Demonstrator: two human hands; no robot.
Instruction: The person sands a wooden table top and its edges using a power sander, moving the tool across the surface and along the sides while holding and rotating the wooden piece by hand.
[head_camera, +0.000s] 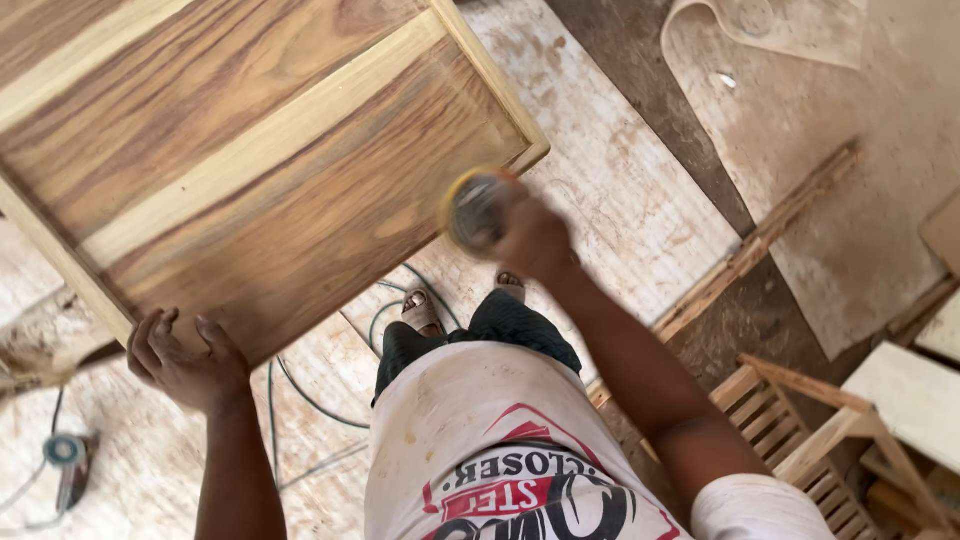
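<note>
A large wooden panel (250, 150) with striped brown and pale grain fills the upper left. My left hand (185, 360) grips its near edge from below, fingers curled onto the rim. My right hand (530, 235) holds a round yellow-rimmed sanding tool (475, 210), blurred with motion, against the panel's right edge near its corner.
A cable (310, 400) loops over the dusty plywood floor by my sandalled feet (420, 310). Another small power tool (68, 455) lies at lower left. A slatted wooden frame (790, 430) and a pale board (915, 395) stand at the lower right. A long batten (760, 240) lies diagonally.
</note>
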